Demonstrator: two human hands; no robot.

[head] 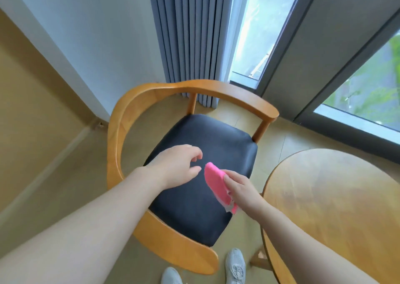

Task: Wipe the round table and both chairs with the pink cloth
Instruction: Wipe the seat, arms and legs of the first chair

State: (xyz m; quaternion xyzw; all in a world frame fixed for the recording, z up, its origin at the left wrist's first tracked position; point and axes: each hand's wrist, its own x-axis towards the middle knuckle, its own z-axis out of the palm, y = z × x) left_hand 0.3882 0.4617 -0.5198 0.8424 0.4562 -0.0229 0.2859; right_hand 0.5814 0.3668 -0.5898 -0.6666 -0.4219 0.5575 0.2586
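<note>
A wooden armchair with a curved backrest and a black padded seat stands in front of me. My right hand grips the folded pink cloth above the right part of the seat. My left hand hovers over the seat just left of the cloth, fingers loosely curled and holding nothing. The round wooden table stands at the right, its edge close to the chair. Only one chair is in view.
Grey curtains and tall windows stand behind the chair. A white wall runs along the left. My grey shoes stand on the tan floor between chair and table.
</note>
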